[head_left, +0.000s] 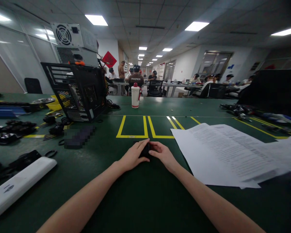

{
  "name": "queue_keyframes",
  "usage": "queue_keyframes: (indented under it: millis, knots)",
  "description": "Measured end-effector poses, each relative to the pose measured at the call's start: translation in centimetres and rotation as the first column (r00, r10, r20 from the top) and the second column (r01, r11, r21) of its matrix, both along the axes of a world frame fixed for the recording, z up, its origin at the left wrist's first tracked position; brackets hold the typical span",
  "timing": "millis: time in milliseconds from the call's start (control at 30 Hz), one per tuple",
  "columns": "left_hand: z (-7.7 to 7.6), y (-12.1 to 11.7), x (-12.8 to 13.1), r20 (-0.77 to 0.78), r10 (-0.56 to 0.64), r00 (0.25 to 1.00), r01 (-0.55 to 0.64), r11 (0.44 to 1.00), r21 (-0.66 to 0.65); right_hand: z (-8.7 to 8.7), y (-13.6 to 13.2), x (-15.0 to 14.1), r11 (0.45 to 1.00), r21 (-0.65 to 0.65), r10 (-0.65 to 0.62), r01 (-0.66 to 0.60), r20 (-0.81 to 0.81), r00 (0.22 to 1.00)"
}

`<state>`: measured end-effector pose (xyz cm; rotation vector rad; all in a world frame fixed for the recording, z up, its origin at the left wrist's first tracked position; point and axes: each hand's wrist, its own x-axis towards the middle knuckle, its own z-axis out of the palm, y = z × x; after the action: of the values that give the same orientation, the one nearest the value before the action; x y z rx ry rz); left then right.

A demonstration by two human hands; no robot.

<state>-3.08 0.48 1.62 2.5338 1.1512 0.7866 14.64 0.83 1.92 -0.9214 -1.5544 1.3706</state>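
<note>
1. Farthest left on the green table, a long white case lies at a slant, with black parts beyond it.
2. Behind those I see a blue piece, then a round metal dish beside a yellow bin.
3. Next stands an open black computer case, with a grey power supply stacked above it. Nearer me lies a dark item, partly pixelated, so I can't name it.
4. My left hand is curled round the left side of a small black object, thumb on the near side and fingers over the far side.
5. That object sits between my two hands, just nearer me than the yellow tape outlines; my fingers hide most of its shape.
6. My right hand has its bent fingers and thumb closed on the object's right side.
7. Beyond the tape, a white bottle with a red strap stands upright; farther off, people sit and stand around other tables.
8. To my right, printed sheets overlap flat on the table, with tangled cables beyond them.
</note>
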Motion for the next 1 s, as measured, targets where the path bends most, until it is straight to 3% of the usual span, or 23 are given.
queue_keyframes:
  millis: [133,267,467,1000]
  knots:
    - [0.1,0.2,0.0,-0.134,0.072,0.988,-0.056,0.991,0.121,-0.1,0.0,-0.1,1.000,0.018,0.002,-0.001,-0.021,1.000]
    - [0.1,0.2,0.1,-0.173,0.105,0.979,-0.066,0.973,0.219,-0.5,0.0,-0.1,0.999,0.055,0.002,0.000,-0.045,0.999]
    - [0.1,-0.1,0.3,-0.145,0.037,0.989,-0.012,0.985,0.171,-1.1,0.3,0.0,0.996,0.085,0.022,-0.018,-0.056,0.998]
    - [-0.5,0.0,0.6,-0.061,0.046,0.997,-0.034,0.984,0.173,-1.4,0.2,0.1,0.996,0.084,0.046,-0.039,-0.078,0.996]
